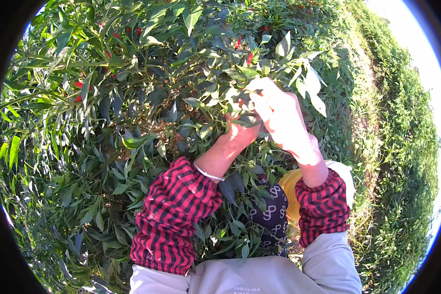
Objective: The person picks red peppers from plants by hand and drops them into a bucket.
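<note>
Both my hands are close together among the leaves of a chilli pepper plant (209, 92). My left hand (242, 133) reaches in from below, its fingers largely hidden by leaves. Just to the right and above, my right hand (277, 108) has its fingers curled in toward the same stems, brightly lit by the sun. What lies between the fingers of either hand is not clear. A red chilli (250, 58) shows just above my right hand, with another red chilli (239, 42) a little higher. Checked red and black sleeve covers are on both forearms.
More red chillies (78, 98) hang at the upper left, and a green pepper (132, 142) hangs left of my hands. A yellow object (291, 189) sits behind my right forearm, near my dark patterned trouser leg (270, 217). Another crop row (404, 154) runs along the right.
</note>
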